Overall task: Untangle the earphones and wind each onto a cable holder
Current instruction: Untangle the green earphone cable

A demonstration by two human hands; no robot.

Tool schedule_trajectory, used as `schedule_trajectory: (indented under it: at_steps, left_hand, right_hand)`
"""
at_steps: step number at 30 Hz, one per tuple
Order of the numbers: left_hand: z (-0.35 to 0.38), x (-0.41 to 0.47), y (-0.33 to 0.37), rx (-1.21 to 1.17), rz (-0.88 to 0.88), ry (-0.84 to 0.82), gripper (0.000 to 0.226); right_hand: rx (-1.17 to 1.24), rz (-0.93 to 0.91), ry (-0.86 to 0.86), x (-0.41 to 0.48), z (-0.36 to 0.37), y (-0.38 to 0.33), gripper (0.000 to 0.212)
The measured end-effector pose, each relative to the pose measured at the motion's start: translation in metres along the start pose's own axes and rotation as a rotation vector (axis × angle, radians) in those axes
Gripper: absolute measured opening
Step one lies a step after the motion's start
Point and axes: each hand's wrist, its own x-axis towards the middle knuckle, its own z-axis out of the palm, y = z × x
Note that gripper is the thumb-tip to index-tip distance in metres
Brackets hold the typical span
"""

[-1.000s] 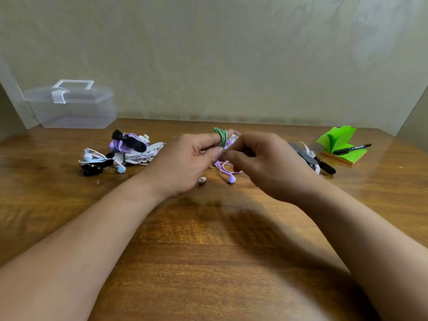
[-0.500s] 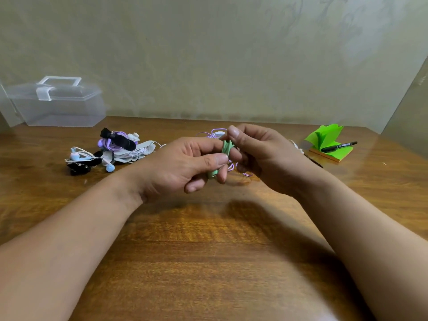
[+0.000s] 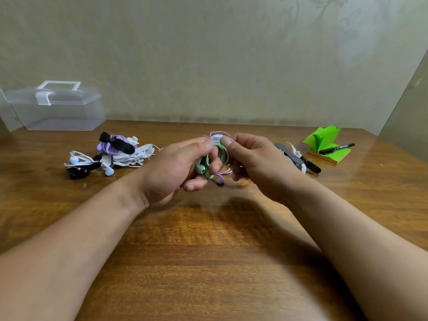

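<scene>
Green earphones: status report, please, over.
Both hands, left and right, gripping the green earphones above the table. Purple cable tangled in. Not yet on a holder.

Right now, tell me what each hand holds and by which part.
Both hands share the green earphones: the left hand has the coil looped over its fingers, and the right hand pinches the coil's top. A purple cable hangs tangled in.

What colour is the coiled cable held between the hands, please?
Mint green cable, clearest in the head view.
</scene>
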Motion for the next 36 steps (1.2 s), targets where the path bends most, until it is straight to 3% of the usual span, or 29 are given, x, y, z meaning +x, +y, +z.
schedule_trajectory:
  at_steps: [10, 15, 18, 23, 28, 31, 36]
  left_hand:
    - [0.004, 0.008, -0.003, 0.109, 0.042, 0.199, 0.036]
    - [-0.015, 0.013, -0.006, 0.133, 0.102, 0.418, 0.039]
    - [-0.021, 0.013, -0.01, 0.16, 0.125, 0.449, 0.046]
    - [-0.014, 0.013, -0.008, 0.084, 0.104, 0.41, 0.039]
    - [-0.001, 0.009, -0.001, -0.062, 0.077, 0.349, 0.037]
    - [0.009, 0.005, 0.001, -0.026, 0.07, 0.286, 0.037]
    - [0.016, 0.005, -0.002, -0.025, 0.079, 0.243, 0.038]
  right_hand:
    - [-0.28, -0.011, 0.011, -0.002, -0.009, -0.006, 0.027]
    - [-0.324, -0.067, 0.414, 0.005, -0.05, -0.019, 0.026]
    - [-0.392, -0.055, 0.525, 0.008, -0.068, -0.014, 0.028]
    - [-0.588, -0.006, 0.443, 0.008, -0.053, -0.003, 0.027]
    - [-0.195, -0.012, 0.126, -0.001, -0.01, -0.005, 0.032]
    - [-0.123, -0.066, -0.071, -0.007, 0.012, -0.004, 0.035]
    - [-0.16, -0.109, -0.052, -0.007, 0.018, 0.005, 0.025]
